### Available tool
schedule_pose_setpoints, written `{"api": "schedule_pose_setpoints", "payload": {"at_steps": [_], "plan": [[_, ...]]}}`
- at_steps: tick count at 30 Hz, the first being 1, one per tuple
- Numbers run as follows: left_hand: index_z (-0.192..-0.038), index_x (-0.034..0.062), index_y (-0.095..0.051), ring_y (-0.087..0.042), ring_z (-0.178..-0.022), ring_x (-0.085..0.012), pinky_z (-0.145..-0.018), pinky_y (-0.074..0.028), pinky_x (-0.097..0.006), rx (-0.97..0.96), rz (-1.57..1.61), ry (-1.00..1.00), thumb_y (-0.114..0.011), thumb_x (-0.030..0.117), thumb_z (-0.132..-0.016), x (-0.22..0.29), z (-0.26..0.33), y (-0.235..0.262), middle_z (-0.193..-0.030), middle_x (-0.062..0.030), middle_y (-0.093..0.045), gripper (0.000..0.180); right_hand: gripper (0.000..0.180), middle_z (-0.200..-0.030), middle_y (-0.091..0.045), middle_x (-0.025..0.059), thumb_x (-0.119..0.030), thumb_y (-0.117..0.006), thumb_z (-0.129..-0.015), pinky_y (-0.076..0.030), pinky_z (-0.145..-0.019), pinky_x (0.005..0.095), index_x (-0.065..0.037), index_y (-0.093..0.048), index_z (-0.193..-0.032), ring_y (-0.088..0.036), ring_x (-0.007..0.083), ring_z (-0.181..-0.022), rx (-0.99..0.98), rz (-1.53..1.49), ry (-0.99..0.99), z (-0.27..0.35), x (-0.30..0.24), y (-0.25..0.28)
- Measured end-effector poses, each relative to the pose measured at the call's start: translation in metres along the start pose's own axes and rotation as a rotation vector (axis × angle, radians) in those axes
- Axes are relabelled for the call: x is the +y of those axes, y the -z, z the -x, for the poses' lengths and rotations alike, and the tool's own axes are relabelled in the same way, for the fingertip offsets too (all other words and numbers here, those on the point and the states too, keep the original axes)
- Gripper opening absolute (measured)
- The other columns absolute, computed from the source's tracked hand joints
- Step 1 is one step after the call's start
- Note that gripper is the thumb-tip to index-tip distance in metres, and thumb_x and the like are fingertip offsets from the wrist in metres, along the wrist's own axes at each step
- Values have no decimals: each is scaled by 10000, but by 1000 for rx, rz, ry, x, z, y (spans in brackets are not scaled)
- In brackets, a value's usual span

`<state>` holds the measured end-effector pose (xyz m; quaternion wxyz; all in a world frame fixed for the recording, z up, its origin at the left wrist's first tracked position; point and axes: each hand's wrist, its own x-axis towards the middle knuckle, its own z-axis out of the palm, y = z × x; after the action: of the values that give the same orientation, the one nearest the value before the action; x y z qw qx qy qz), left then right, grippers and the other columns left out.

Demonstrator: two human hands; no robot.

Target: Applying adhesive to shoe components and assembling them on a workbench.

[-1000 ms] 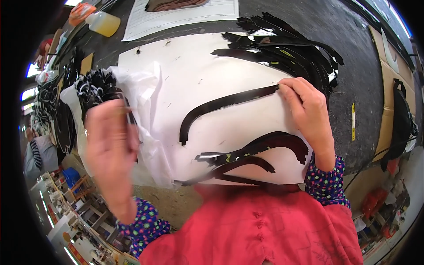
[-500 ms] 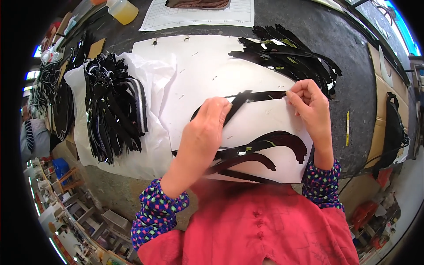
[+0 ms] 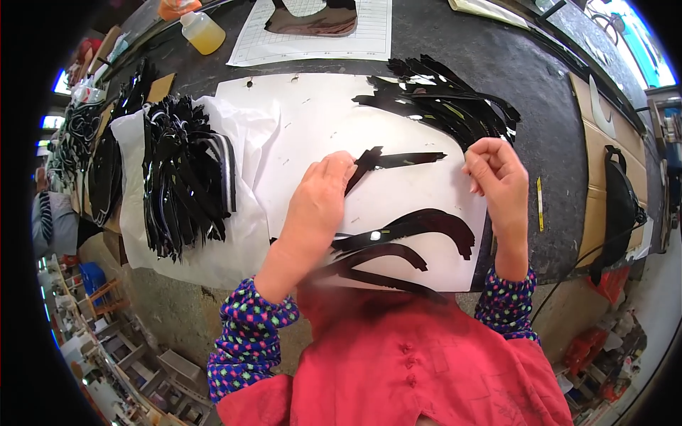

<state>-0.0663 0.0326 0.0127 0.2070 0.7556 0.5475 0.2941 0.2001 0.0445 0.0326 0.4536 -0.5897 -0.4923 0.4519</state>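
My left hand point(image 3: 320, 199) is closed, pinching a short black strip point(image 3: 365, 169) that slants up out of its fingertips. Another black length point(image 3: 410, 160) runs to the right from behind it over the white board point(image 3: 305, 135); I cannot tell whether the two are joined. Just beyond the right end of that length, my right hand point(image 3: 499, 174) hovers with thumb and fingers drawn together, apart from the strip. Whether anything tiny sits in that pinch is hidden. Several curved black strips point(image 3: 419, 231) lie at the board's near edge, close to my left wrist.
A pile of black strips point(image 3: 433, 99) covers the board's far right corner. To the left, a thick bundle of strips point(image 3: 183, 177) rests on crumpled white sheeting point(image 3: 249, 128). Farther back are a bottle of yellow liquid point(image 3: 204, 34) and a gridded sheet point(image 3: 241, 46). A narrow yellow strip point(image 3: 540, 206) lies on the dark tabletop.
My right hand has come off the right end of the black length. That end now lies free, farther left. The whole view has shifted slightly.
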Motion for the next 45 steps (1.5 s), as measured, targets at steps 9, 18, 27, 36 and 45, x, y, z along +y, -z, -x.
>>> {"api": "schedule_pose_setpoints", "payload": {"at_steps": [9,18,27,36,45], "plan": [[-1091,84,-552,-680,-856,-341,-685,-553,-426,-180,14,-95,-579,65,-931,34,18,26,-962,-120,-654,163,369,-1082,-695,86,-77,-688,-963,-530,-613,211,29,-547,-1288,-652,78,-686,-266,-321,-99,51,-5,-54],[-1122,79,-622,-656,-722,-318,-670,-513,-387,-315,16,183,-647,127,-967,13,34,39,-838,-143,-669,164,85,-761,-676,17,-78,-703,-947,-477,-547,218,-14,-669,-992,-617,63,-598,40,87,-42,43,12,-43],[-1035,51,-676,-618,-931,-249,-880,-466,-367,-128,13,168,-704,88,-898,-3,45,36,-980,-84,-655,145,137,-891,-671,111,-19,-687,-911,-503,-620,303,2,-649,-1042,-617,177,-644,131,430,217,40,25,-41],[-1044,65,-726,-585,-975,-249,-874,-435,-375,14,-65,172,-664,50,-911,-1,42,36,-1073,-64,-639,147,210,-1046,-628,118,4,-667,-913,-510,-620,323,-7,-629,-1119,-612,198,-670,77,519,226,41,19,-38],[-1164,-5,-634,-633,-995,-318,-875,-519,-369,97,-39,236,-570,7,-963,-10,33,45,-1092,-144,-632,211,219,-1083,-621,129,15,-665,-912,-522,-636,322,-19,-632,-1126,-618,205,-698,91,539,243,37,14,-33]]}}
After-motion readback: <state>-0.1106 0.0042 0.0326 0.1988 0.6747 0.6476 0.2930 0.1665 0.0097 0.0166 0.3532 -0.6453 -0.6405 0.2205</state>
